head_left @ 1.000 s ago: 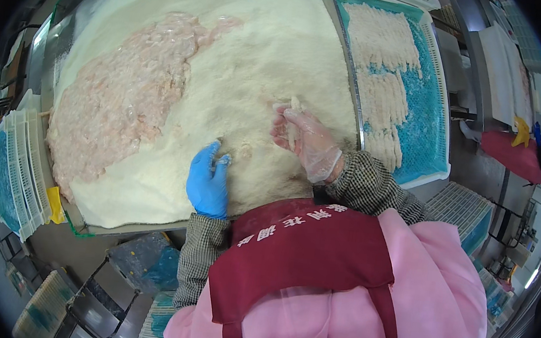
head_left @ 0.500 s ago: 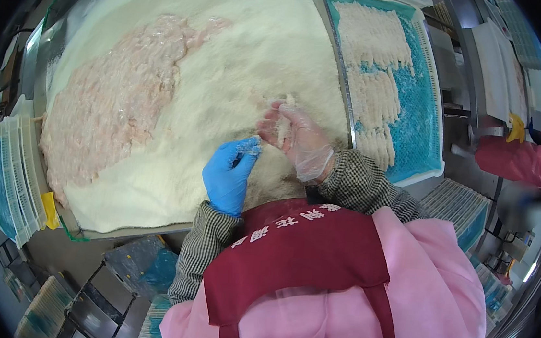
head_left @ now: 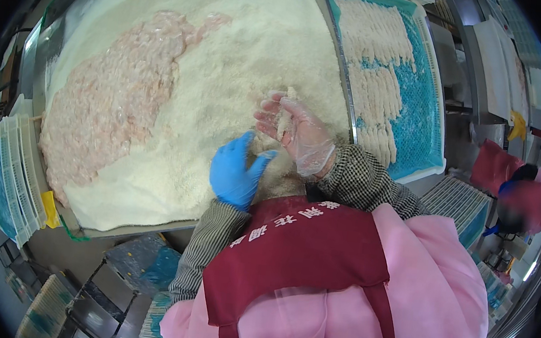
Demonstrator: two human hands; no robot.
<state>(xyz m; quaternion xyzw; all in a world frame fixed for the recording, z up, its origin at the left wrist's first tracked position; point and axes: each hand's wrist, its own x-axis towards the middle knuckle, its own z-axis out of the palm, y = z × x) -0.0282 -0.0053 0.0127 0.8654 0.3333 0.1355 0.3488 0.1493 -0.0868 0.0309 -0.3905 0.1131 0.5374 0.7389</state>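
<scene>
My right hand [head_left: 301, 136], in a clear plastic glove, is turned palm up above a bed of pale crumbs [head_left: 262, 51]. A crumb-coated meat strip [head_left: 284, 123] rests in its palm, held by the partly curled fingers. To its left is my left hand [head_left: 234, 171] in a blue glove, its thumb and fingers apart and nothing visible between them. It hovers low over the near part of the crumbs. A wide heap of raw pinkish meat pieces [head_left: 116, 82] lies on the left half of the crumb bed.
Right of the metal table edge stands a white tray with a blue mesh liner [head_left: 419, 111], holding rows of coated strips [head_left: 375, 32]. Stacked trays [head_left: 16, 177] stand at the left, others [head_left: 459, 207] at the right. Another person [head_left: 528, 200] is at the far right, blurred.
My left hand has opened from a pinch near the right fingertips and drawn slightly back. My right hand has barely moved, the strip still in it. At far right, a person has come into sight.
</scene>
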